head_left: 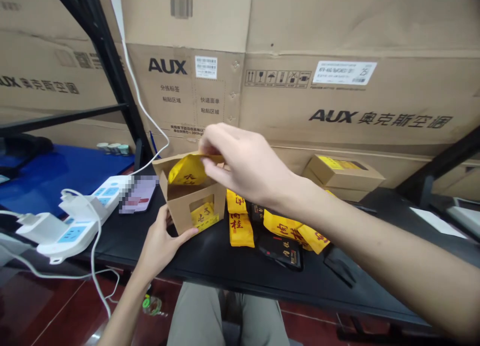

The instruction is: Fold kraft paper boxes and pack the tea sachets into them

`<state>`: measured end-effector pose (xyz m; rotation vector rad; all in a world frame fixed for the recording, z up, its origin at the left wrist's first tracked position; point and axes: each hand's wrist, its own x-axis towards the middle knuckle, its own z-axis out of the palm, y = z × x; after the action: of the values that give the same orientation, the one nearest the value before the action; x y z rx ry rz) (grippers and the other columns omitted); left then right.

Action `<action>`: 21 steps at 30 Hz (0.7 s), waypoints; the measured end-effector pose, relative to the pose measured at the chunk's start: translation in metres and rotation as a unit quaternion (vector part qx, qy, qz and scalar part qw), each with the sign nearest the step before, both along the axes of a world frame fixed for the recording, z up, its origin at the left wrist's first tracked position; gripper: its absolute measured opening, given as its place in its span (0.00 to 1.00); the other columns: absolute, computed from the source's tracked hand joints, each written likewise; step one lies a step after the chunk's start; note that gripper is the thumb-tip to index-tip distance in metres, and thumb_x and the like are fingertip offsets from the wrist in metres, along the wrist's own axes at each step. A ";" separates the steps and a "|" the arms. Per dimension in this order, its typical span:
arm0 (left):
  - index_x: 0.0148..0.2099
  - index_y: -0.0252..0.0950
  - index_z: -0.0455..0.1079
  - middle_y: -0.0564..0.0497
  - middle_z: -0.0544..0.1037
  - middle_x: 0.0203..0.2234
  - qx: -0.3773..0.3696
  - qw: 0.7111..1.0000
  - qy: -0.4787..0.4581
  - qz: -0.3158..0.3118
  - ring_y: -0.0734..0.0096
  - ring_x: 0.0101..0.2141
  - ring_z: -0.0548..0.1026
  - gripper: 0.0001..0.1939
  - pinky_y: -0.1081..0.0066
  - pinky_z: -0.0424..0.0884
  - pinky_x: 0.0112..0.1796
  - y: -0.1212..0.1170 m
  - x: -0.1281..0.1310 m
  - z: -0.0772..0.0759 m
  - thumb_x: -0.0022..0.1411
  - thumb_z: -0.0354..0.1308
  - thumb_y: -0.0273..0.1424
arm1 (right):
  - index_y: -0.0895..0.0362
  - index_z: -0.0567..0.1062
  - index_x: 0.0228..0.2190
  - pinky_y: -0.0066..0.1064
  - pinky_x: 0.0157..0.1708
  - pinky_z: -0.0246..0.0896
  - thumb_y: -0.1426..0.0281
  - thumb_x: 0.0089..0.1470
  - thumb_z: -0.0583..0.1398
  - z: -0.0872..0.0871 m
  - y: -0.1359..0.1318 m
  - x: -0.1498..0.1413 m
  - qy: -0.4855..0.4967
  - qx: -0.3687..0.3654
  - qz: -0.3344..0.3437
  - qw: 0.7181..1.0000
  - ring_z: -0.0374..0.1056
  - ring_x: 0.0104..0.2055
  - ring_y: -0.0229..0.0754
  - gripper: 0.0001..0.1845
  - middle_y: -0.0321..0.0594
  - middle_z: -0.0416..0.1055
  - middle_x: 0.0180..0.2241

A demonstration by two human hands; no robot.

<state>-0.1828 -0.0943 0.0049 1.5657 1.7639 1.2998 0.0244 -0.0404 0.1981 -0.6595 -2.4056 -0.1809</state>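
An open brown cardboard box (180,208) with a small window in its side stands tilted on the black table. My left hand (162,241) grips its lower part, thumb on the front and fingers behind. Above the box mouth, my right hand (243,163) pinches the upper edge of a yellow packet (187,171) with dark characters, which is partly inside the box. Through the window another yellow packet (204,215) shows. Right of the box lie several yellow packets (241,229) and black packets (283,251), some hidden under my right forearm.
On the left are a white power strip (86,221) with plugs and cables, and a phone (139,193). A second brown box (343,173) sits at the back right. Large AUX cartons (277,101) wall off the rear. Black metal frame bars (108,61) flank the table.
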 end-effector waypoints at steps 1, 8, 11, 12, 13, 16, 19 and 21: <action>0.58 0.41 0.63 0.42 0.81 0.54 -0.001 1.000 -0.004 0.000 0.49 0.53 0.81 0.35 0.55 0.79 0.51 0.000 0.000 0.000 0.51 0.71 0.44 | 0.58 0.74 0.42 0.30 0.42 0.65 0.77 0.59 0.53 0.000 0.002 -0.009 -0.023 -0.012 -0.008 1.000 0.70 0.39 0.38 0.13 0.39 0.74 0.38; 0.56 0.42 0.62 0.43 0.82 0.51 0.004 1.000 0.000 0.005 0.47 0.52 0.81 0.34 0.53 0.79 0.50 0.000 -0.002 -0.001 0.51 0.70 0.44 | 0.64 0.78 0.33 0.30 0.29 0.58 0.73 0.54 0.58 -0.008 0.007 -0.051 -0.124 -0.158 -0.028 0.979 0.68 0.28 0.40 0.09 0.48 0.76 0.28; 0.54 0.41 0.63 0.43 0.83 0.50 0.011 1.000 0.009 0.010 0.48 0.50 0.82 0.33 0.55 0.80 0.48 0.000 -0.001 0.000 0.50 0.70 0.44 | 0.63 0.79 0.31 0.29 0.26 0.59 0.76 0.52 0.58 -0.009 0.010 -0.063 -0.177 -0.228 -0.040 0.957 0.67 0.26 0.38 0.08 0.44 0.75 0.24; 0.54 0.41 0.63 0.43 0.83 0.49 0.010 1.000 0.013 0.012 0.48 0.50 0.82 0.32 0.55 0.80 0.47 0.000 -0.001 0.001 0.50 0.70 0.44 | 0.63 0.79 0.30 0.28 0.25 0.59 0.77 0.52 0.58 -0.009 0.011 -0.066 -0.201 -0.247 -0.044 0.947 0.67 0.25 0.38 0.08 0.43 0.74 0.23; 0.54 0.41 0.64 0.43 0.83 0.49 0.008 1.000 0.016 0.014 0.48 0.49 0.83 0.32 0.56 0.80 0.46 0.000 -0.001 0.001 0.50 0.71 0.44 | 0.63 0.79 0.29 0.28 0.25 0.61 0.77 0.51 0.58 -0.009 0.012 -0.070 -0.227 -0.262 -0.049 0.937 0.67 0.25 0.38 0.08 0.42 0.73 0.22; 0.53 0.41 0.63 0.43 0.84 0.47 -0.001 1.000 0.025 0.014 0.47 0.48 0.83 0.32 0.56 0.80 0.44 0.000 -0.001 0.003 0.50 0.70 0.44 | 0.62 0.77 0.25 0.29 0.25 0.65 0.78 0.50 0.61 -0.008 0.015 -0.080 -0.294 -0.288 -0.067 0.909 0.68 0.24 0.38 0.05 0.39 0.71 0.19; 0.53 0.41 0.63 0.44 0.84 0.46 -0.002 1.000 0.028 0.008 0.48 0.47 0.83 0.31 0.57 0.80 0.44 0.000 -0.001 0.004 0.51 0.70 0.44 | 0.62 0.76 0.19 0.33 0.29 0.70 0.81 0.43 0.65 -0.007 0.020 -0.090 -0.324 -0.255 -0.072 0.908 0.70 0.24 0.41 0.06 0.38 0.70 0.17; 0.53 0.42 0.63 0.44 0.84 0.46 -0.001 1.000 0.029 0.005 0.48 0.47 0.83 0.31 0.57 0.80 0.44 -0.001 -0.001 0.004 0.51 0.70 0.44 | 0.63 0.76 0.17 0.36 0.32 0.72 0.85 0.36 0.67 -0.010 0.027 -0.096 -0.309 -0.222 -0.068 0.922 0.72 0.27 0.44 0.08 0.39 0.70 0.17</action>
<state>-0.1836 -0.0950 0.0086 1.6106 1.8097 1.2699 -0.0711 -0.0138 0.1876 -1.1095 -3.0475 0.1338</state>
